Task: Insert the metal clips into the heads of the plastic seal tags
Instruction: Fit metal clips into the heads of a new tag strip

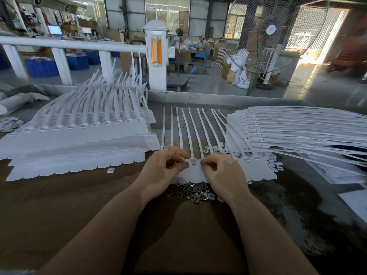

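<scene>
— What are the hands doing?

— Both work at the middle of the table (59, 205). The left hand (164, 171) pinches a small metal clip (186, 165) between thumb and curled fingers, right at the head of a white seal tag (193, 162). The right hand (220, 171) has its fingers curled down onto the same row of tags (256, 171), its fingertips pressing on the tag just at three o'clock of that head.

— And the supply of clips?

— A heap of loose metal clips (195, 192) lies at six o'clock from the row, between the two wrists, partly under the tag flags.

— What else is on the table?

— At nine to ten o'clock, a big fanned stack of tags (85, 139) with straps curving upward. At two to three o'clock, another stack (278, 126) with straps running off to the right. One stray white cap piece (110, 170) lies at nine o'clock from the left hand. Beyond the table, a white railing (69, 44) at eleven o'clock and a large fan (270, 34) at one.
</scene>
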Demonstrator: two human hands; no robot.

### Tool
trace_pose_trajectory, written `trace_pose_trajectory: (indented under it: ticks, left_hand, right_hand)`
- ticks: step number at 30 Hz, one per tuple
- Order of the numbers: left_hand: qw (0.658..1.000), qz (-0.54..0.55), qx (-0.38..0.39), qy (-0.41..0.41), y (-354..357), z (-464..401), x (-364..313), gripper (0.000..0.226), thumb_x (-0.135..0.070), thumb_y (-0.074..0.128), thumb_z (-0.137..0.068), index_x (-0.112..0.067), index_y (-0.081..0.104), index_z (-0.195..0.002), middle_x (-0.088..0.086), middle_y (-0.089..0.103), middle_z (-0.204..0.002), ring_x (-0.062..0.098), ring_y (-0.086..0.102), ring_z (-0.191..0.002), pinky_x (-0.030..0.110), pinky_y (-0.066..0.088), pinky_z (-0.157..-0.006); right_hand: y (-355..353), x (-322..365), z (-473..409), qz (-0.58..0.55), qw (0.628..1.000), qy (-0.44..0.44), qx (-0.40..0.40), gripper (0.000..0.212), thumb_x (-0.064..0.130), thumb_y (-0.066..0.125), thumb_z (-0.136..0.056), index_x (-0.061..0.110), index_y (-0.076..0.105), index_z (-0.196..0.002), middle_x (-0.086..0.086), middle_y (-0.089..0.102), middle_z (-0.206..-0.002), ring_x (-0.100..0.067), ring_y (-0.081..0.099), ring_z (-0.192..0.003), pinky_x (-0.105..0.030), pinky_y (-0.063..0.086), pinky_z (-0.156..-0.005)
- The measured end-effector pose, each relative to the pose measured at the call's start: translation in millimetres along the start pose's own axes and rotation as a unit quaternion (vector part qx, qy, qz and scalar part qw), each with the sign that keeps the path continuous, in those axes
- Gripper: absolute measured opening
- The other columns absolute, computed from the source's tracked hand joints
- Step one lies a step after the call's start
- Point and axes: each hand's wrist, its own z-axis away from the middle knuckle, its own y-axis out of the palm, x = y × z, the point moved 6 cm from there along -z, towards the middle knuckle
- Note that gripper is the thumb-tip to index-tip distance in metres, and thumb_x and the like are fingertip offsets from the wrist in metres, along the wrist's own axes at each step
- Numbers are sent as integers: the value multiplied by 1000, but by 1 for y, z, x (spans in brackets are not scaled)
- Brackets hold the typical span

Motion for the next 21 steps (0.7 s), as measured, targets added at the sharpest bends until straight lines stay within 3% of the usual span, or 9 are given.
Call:
trace_pose_trajectory:
  ticks: [6,13,21]
  left_hand:
    - [1000,14,-10,-17,-1,0,2,20,-11,61,-89,-30,67,-87,-13,67,-93,-3,59,-90,2,40,-76]
    - [998,12,-52,-43,-7,-1,5,16,-12,56,-92,-25,64,-86,-6,63,-86,0,53,-75,11,42,-71]
    - [984,129,-83,-87,-13,-2,12,8,-11,63,-87,-14,70,-87,4,70,-81,1,61,-66,10,50,-65]
  right_hand:
    - [0,1,0,-1,1000,-1,5,20,20,52,-93,20,69,-102,4,65,-107,-12,53,-102,-32,39,-97]
    - [0,2,0,0,1000,-5,2,20,20,52,-93,20,70,-102,5,66,-105,-11,52,-100,-28,39,-95]
    - [0,2,0,2,1000,-7,5,20,20,52,-93,20,69,-103,5,65,-106,-10,52,-101,-26,38,-95]
